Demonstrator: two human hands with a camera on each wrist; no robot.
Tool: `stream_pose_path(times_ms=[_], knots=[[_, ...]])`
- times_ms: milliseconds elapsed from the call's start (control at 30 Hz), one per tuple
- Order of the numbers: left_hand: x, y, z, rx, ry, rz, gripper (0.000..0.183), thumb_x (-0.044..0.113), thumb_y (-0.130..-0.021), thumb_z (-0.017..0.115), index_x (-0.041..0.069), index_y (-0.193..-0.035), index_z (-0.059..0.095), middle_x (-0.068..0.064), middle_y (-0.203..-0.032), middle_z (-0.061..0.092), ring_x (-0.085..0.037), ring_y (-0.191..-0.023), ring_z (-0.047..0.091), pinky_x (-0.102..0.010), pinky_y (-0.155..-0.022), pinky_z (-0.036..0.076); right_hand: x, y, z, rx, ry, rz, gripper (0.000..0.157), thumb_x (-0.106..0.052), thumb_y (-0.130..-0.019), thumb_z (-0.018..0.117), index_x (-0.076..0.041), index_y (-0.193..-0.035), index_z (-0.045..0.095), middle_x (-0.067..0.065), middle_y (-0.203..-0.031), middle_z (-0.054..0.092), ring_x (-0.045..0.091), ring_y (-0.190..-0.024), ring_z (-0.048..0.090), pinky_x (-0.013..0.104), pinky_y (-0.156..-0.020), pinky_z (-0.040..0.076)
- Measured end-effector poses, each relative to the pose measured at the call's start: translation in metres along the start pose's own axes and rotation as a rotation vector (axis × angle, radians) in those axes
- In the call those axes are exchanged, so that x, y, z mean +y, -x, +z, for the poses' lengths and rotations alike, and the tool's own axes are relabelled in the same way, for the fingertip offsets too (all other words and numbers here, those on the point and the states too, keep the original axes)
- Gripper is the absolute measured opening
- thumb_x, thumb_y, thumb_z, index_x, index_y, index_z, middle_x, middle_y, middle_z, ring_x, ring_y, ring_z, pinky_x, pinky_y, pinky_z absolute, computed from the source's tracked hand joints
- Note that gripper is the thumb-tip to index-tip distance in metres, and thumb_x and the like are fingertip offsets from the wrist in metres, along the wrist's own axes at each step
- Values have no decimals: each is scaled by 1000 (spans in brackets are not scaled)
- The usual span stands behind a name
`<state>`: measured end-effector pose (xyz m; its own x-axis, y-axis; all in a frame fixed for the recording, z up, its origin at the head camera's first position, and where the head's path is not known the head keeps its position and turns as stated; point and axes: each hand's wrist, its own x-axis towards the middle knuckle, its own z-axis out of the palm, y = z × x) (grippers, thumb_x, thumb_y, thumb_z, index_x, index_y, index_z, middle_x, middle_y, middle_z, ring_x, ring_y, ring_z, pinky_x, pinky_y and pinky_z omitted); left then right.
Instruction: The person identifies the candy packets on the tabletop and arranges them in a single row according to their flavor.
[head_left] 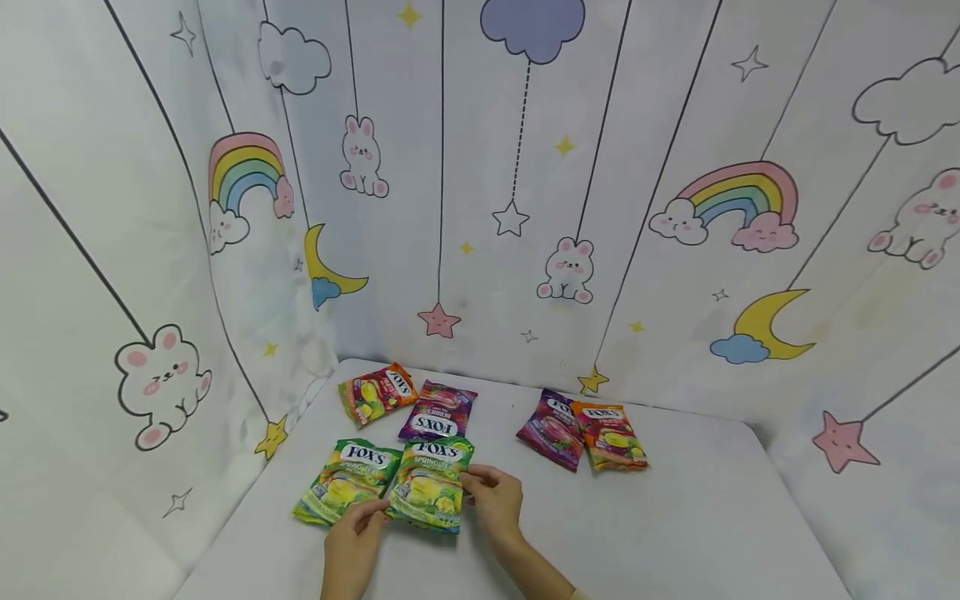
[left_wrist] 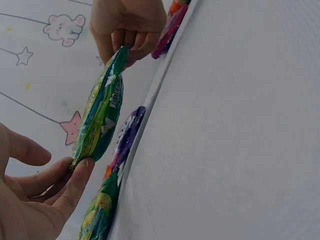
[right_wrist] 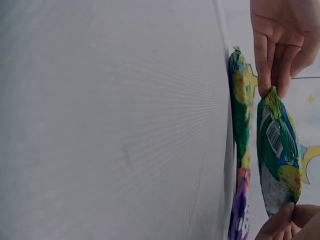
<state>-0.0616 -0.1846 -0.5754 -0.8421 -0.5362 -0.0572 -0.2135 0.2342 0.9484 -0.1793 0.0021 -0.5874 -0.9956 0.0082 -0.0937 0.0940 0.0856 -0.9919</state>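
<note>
Between both hands a green Fox's candy bag (head_left: 430, 486) is held up off the table, its printed front facing the head camera. My left hand (head_left: 355, 542) pinches its lower left edge, and my right hand (head_left: 495, 504) grips the right edge near the top. The wrist views show the bag edge-on, with a gap between it and the table; a barcode (right_wrist: 274, 136) is on its back in the right wrist view. Just left of it, a second green candy bag (head_left: 347, 483) lies flat on the table, partly covered by the held one in the head view.
Behind lie an orange-red candy bag (head_left: 378, 394) and a purple one (head_left: 439, 410). Farther right, another purple bag (head_left: 552, 429) touches or overlaps a second orange-red bag (head_left: 611, 436). The white table (head_left: 675, 533) meets a wall cloth (head_left: 480, 275) printed with bunnies, stars and rainbows.
</note>
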Motion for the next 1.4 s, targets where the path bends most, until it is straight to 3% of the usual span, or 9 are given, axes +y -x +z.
stream_pose_path(times_ms=[167,467,867,967,1200,1400], knots=[[-5,0,-1,8,-27,3,21,9,-101,62,2,-115,76,-11,-114,72,-22,-98,74,-21,-77,57,2,1,1,-18,18,-1,14,-12,-89,82,-5,-101,80,4,-88,76,15,-73,68,29,-63,58],[-10,-1,-5,-17,-75,-36,22,14,-101,63,3,-116,76,-11,-110,73,-25,-97,74,-39,-81,60,6,-1,4,-48,71,33,10,-13,-87,83,-9,-96,81,1,-86,77,15,-72,69,33,-65,57],[-20,-4,-6,-8,-95,-23,21,13,-99,64,5,-113,77,-9,-109,73,-19,-92,74,-27,-73,55,5,3,5,-66,103,43,13,-13,-85,85,-6,-95,80,2,-87,76,13,-72,68,33,-63,56],[-20,-4,-7,-11,-108,-15,20,14,-99,65,5,-113,77,-8,-110,73,-18,-94,73,-27,-75,55,5,4,5,-71,119,63,12,-11,-85,85,-5,-95,80,2,-87,76,13,-71,68,32,-63,57],[-19,-5,-10,-42,-150,-11,22,18,-99,66,6,-115,77,-13,-121,70,-26,-103,72,-40,-85,57,6,-1,3,-128,120,123,14,-7,-87,82,-2,-98,77,4,-84,76,17,-68,73,31,-59,60],[-18,-4,-12,-52,-168,-7,23,17,-99,64,5,-114,77,-13,-118,70,-24,-100,72,-38,-82,58,4,-4,-1,-201,107,141,17,-7,-86,83,0,-100,75,8,-83,77,21,-69,76,31,-58,61]])
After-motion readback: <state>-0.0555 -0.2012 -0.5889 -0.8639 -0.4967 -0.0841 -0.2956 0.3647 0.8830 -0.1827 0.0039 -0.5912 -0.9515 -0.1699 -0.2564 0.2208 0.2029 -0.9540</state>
